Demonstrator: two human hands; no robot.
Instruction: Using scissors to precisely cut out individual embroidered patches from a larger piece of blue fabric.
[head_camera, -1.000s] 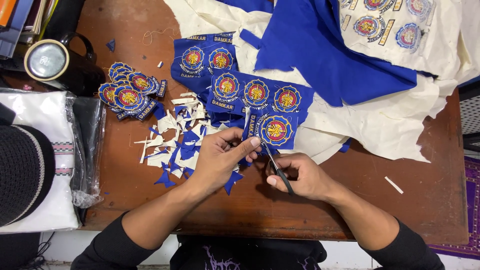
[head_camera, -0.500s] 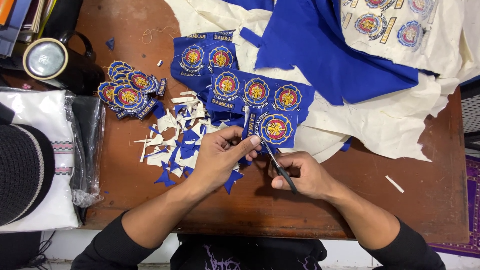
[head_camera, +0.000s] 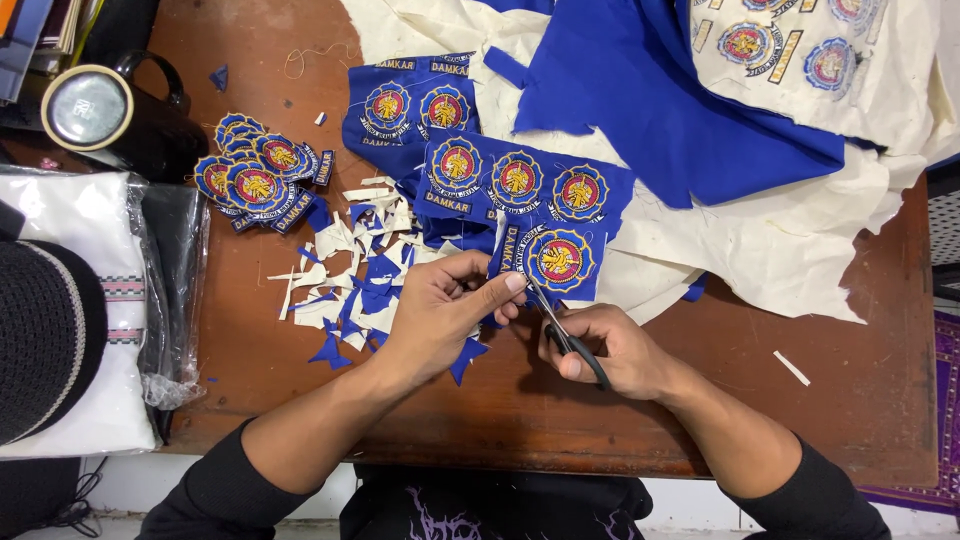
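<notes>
Pinched between the thumb and fingers of the left hand (head_camera: 435, 310) is the lower left edge of a blue embroidered patch (head_camera: 555, 262), while the right hand (head_camera: 610, 350) is clenched around the black handles of a pair of scissors (head_camera: 562, 328), whose blades point up into the patch's bottom edge. The patch lies near the middle of the brown wooden table (head_camera: 560, 420), just above both hands.

Across the top right spreads the cream backing cloth (head_camera: 780, 240), with a large piece of blue fabric (head_camera: 660, 100) lying over it. A strip of uncut patches (head_camera: 515, 180) sits just above the held one, touching it. At the far left, a folded white garment in a clear plastic bag (head_camera: 110, 300) lies with a black cap (head_camera: 40, 350) on it. Beside the left hand, blue and white scraps (head_camera: 345, 275) litter the wood. Above them is a small pile of finished patches (head_camera: 255, 180), and next to that a black mug (head_camera: 110, 115).
</notes>
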